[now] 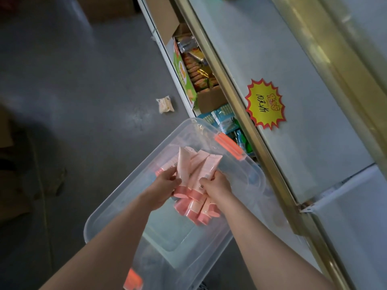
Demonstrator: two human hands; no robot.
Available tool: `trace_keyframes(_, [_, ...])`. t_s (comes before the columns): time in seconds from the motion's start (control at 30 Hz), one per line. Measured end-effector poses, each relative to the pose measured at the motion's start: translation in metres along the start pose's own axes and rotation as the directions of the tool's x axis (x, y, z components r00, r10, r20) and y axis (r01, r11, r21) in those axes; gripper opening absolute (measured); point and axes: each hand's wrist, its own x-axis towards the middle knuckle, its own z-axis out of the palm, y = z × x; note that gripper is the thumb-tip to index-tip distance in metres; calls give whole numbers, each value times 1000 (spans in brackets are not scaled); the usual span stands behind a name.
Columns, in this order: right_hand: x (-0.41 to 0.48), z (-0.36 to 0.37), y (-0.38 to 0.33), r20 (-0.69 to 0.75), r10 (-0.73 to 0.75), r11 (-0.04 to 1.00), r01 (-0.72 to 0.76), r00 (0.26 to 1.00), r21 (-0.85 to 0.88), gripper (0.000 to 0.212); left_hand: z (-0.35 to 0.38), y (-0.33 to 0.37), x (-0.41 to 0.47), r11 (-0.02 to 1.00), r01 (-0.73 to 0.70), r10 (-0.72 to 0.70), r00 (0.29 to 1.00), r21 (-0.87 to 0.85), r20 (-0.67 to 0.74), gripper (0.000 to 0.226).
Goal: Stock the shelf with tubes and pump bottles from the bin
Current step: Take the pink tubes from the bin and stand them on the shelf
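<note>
A clear plastic bin [129, 193] with orange latches sits on the floor below me, next to the shelf [293, 114]. Above it I hold a bundle of several pale pink tubes [196, 166] with darker pink caps pointing toward me. My left hand [163, 185] grips the bundle from the left and my right hand [213, 185] grips it from the right. One more pink tube [162, 167] shows under my left hand. No pump bottles are visible in the bin.
The pale shelf board with a brass edge rail [234, 95] runs diagonally on the right and carries a yellow starburst price tag [265, 104]. Under it are boxes of snack packets [196, 72]. A small packet [165, 104] lies on the grey floor.
</note>
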Motion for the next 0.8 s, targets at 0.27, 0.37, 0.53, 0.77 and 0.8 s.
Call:
trace_keyframes(0.27, [-67,-27,-7,11,-89,983,86,996,161,45,16,18,-66,998,-55,56,996,-20,71,55])
trace_keyframes(0.37, [-102,-39,-11,0,-129,974,126,992,186,47,26,28,-96,994,-83,91,988,-68,121,55])
trace_keyframes(0.53, [-167,-53,-14,-62,-174,950,184,983,251,52,39,33,-143,990,-136,141,978,-46,150,32])
trace_keyframes(0.77, [-262,-70,0,-278,-209,916,287,938,280,59,64,40,-217,957,-279,259,945,83,198,31])
trace_keyframes(0.8, [-274,-72,4,-320,-216,909,310,922,279,56,69,40,-227,946,-307,282,937,101,206,29])
